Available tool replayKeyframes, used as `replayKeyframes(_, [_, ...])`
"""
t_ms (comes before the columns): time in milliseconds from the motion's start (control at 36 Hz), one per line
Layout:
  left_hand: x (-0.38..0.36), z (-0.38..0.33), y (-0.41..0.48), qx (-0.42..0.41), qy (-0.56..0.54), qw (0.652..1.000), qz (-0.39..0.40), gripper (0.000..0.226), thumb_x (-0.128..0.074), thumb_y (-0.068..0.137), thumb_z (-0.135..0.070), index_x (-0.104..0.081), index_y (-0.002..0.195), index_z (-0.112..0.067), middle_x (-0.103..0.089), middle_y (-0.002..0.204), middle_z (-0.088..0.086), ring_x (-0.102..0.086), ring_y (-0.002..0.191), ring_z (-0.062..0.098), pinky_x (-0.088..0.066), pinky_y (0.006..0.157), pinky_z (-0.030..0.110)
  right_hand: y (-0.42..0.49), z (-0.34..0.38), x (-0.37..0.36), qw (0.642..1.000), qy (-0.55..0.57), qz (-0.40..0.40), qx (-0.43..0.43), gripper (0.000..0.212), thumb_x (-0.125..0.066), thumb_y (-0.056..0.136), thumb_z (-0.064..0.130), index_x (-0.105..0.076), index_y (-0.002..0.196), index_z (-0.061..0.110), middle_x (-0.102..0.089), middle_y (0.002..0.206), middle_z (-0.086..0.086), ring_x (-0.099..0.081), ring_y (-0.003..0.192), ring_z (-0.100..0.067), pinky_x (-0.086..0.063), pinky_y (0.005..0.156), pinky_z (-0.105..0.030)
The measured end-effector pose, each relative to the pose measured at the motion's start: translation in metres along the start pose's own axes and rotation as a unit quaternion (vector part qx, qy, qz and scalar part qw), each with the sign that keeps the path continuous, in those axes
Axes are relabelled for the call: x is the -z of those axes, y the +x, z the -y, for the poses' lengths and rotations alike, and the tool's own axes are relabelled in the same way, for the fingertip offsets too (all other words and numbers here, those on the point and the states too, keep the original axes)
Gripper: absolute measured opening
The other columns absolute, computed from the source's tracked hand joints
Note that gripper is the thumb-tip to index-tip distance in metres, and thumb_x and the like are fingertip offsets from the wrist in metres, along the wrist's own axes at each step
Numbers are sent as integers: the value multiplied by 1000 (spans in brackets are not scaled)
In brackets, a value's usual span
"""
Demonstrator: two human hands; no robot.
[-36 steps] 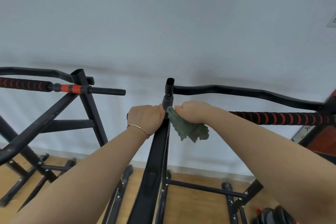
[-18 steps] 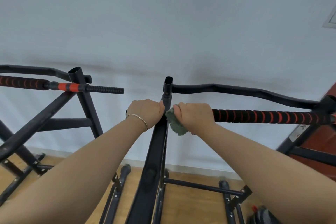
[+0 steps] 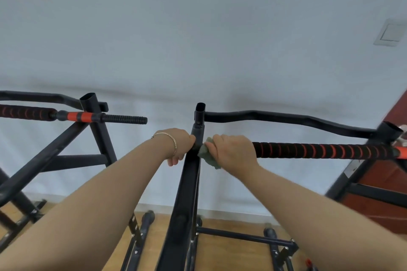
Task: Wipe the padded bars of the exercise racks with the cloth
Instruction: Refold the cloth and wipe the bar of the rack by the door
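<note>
Left hand (image 3: 178, 145): fist curled tight against the left side of the upright post (image 3: 198, 130), thin bracelet (image 3: 174, 143) on the wrist. I can't see what's inside the fist. My guess is the bar end poking through, held to stop the bar from spinning.
Right hand: the right hand (image 3: 233, 154) is wrapped over the bar right beside the post, clamping the cloth (image 3: 208, 156) onto it. That's the grip you'd want for dragging it along.
Cloth: green, bunched under the palm, with 1 tuft sticking out on the post side.
Padded bar: the padded bar (image 3: 319, 149) has black foam with orange stripes and runs off to the right, bare past the hand. Most of it looks unwiped to me.
Curved top bar (image 3: 286, 116): just behind and above, untouched.
Other rack: its padded bar (image 3: 26, 112) is well off to the left, with nobody on it.
Wall: pale, with 1 switch plate (image 3: 391, 32) up at the right.
Versus 1 second back: the cloth hung in a loose flap under the hand then, and now it's tucked in. Both hands stayed at the post, so no real travel along the foam.
</note>
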State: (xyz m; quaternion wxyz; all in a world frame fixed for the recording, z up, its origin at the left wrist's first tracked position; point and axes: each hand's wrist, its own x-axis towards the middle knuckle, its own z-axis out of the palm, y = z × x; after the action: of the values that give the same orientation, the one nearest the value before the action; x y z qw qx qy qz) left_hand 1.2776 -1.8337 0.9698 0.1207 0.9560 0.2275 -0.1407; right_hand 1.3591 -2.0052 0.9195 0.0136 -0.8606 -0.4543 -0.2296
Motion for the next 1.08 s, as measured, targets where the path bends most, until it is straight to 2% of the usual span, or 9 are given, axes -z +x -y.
replayKeyframes(139, [-14,2,-5,-48,182,972,-141,15,-39,92,-6,-40,81,-16,-52,74,1,-57,72,26,-50,67,35,-5,9,-12,990,-37,-137,-17,44,-35,104,43,-50,71,17,-48,59,0,-40,47,-21,-26,51,-31])
replayKeyframes(250, [-34,5,-8,-26,165,960,-227,33,-34,99,-15,-34,66,-17,-56,66,3,-62,64,28,-55,68,38,-9,5,-17,989,-42,-143,6,46,-40,102,48,-53,74,15,-50,61,-1,-45,51,-22,-29,54,-32])
replayKeyframes(444, [-41,5,-9,-29,174,949,-261,42,-31,102,-19,-25,61,-19,-57,63,2,-62,61,28,-55,66,35,11,-23,14,992,-45,100,68,49,-19,102,46,-57,108,16,-62,80,-2,-57,66,-21,-36,53,-28])
replayKeyframes(583, [-44,6,-6,-35,178,947,-266,28,-29,102,-19,-35,75,-17,-51,60,-1,-60,58,25,-52,62,30,36,-29,20,966,119,225,-51,58,-14,105,45,-53,72,18,-56,74,-2,-51,69,-14,-41,71,-33])
replayKeyframes(694, [-44,9,-7,-52,191,946,-256,21,-50,84,-3,-36,89,-18,-41,59,-2,-43,49,22,-47,56,26,21,-26,10,994,-38,100,11,35,-37,102,26,-43,70,14,-44,57,2,-46,52,-17,-32,50,-25])
replayKeyframes(778, [-43,4,-3,-87,183,907,-370,14,-39,90,-15,-50,82,-13,-44,66,2,-38,54,24,-29,52,30,3,-20,-5,995,-96,-14,12,25,-72,78,22,-51,64,15,-40,46,3,-40,37,-20,-31,44,-20])
replayKeyframes(833, [-41,-2,1,-142,160,872,-439,14,-44,89,-16,-54,80,-11,-50,73,6,-45,60,27,-34,56,34,-2,-20,-10,993,-96,-67,-3,24,-62,84,23,-52,63,16,-44,48,0,-36,40,-20,-33,43,-22])
replayKeyframes(944, [-38,-12,4,-148,216,921,-290,9,-48,93,-17,-51,102,-17,-52,97,3,-53,83,26,-39,61,35,-4,-18,-16,990,-67,-118,-28,42,-30,102,25,-54,69,18,-52,57,0,-36,50,-20,-28,48,-29])
replayKeyframes(1083, [-38,-13,1,-140,238,921,-274,17,-48,93,-17,-43,109,-19,-35,77,0,-51,68,26,-40,55,32,-22,-27,-21,985,-32,-163,53,33,-36,104,31,-61,91,13,-59,79,-4,-51,69,-23,-42,64,-38])
